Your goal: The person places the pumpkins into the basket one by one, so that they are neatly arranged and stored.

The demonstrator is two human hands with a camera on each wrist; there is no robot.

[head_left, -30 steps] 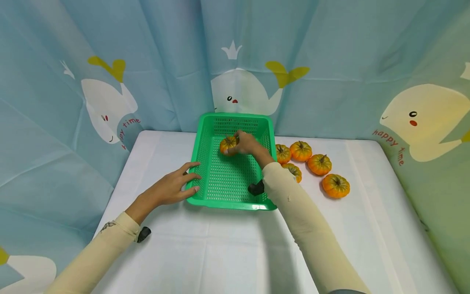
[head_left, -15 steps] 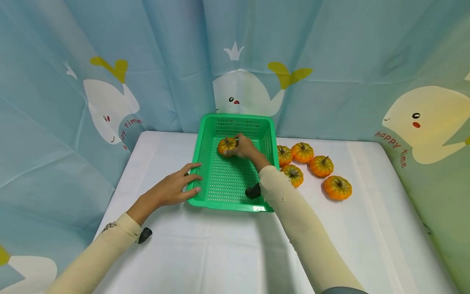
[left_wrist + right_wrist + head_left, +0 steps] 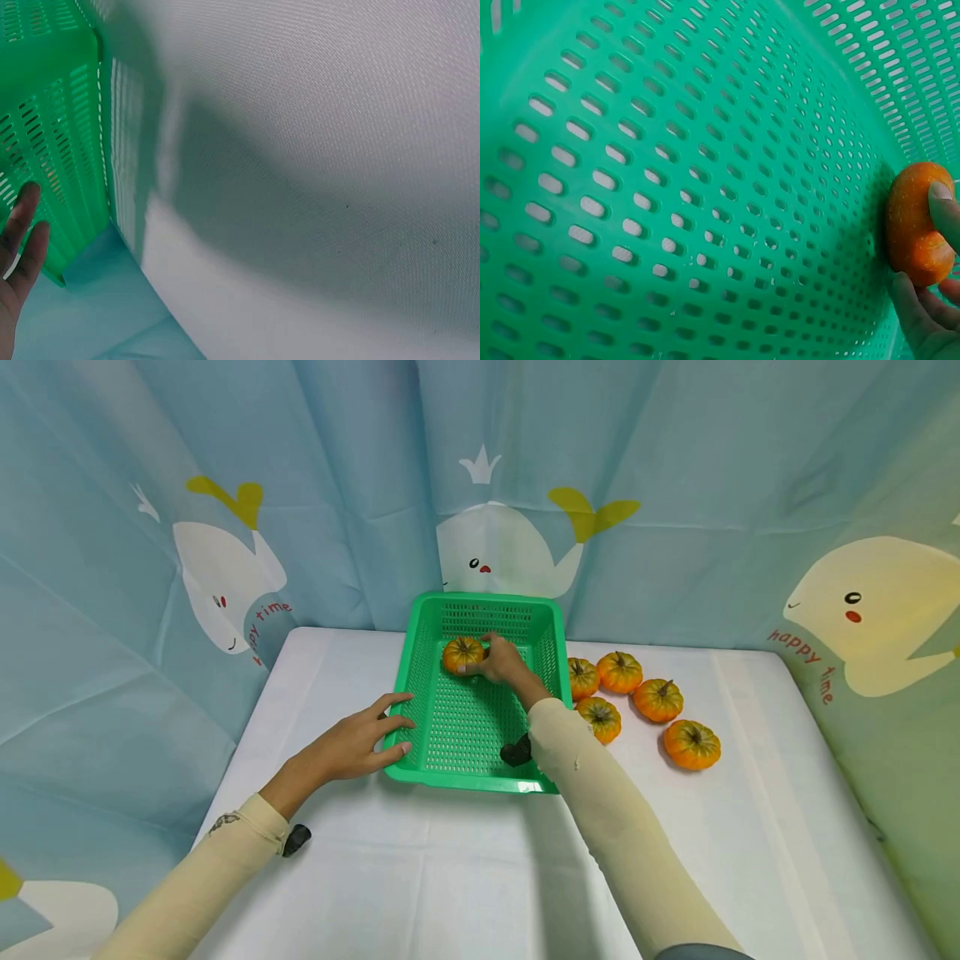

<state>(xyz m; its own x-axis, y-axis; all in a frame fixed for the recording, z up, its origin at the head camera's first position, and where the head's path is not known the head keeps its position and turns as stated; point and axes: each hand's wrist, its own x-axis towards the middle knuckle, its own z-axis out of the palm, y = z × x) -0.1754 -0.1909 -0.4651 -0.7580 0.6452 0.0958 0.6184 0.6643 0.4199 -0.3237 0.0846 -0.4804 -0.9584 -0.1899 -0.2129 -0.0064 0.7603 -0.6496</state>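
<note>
A small orange pumpkin [image 3: 462, 656] lies in the back left part of the green basket [image 3: 471, 781], and my right hand [image 3: 504, 662] holds it from the right. In the right wrist view, the thumb and fingers of the right hand [image 3: 934, 319] are round the pumpkin [image 3: 919, 225], which is close to the basket's perforated floor [image 3: 705, 180]. My left hand [image 3: 356, 743] rests with spread fingers on the basket's left rim. The left wrist view shows two fingers of the left hand [image 3: 21, 251] against the basket's side [image 3: 56, 142].
Several pumpkins [image 3: 657, 700] lie on the white table [image 3: 480, 868] to the right of the basket, the nearest ones close by its right wall. A blue curtain [image 3: 360, 527] with whale prints stands behind the table and along its sides.
The pumpkin and my right hand have shifted slightly left within the basket. My left hand stays at the left rim. The view has moved slightly.
</note>
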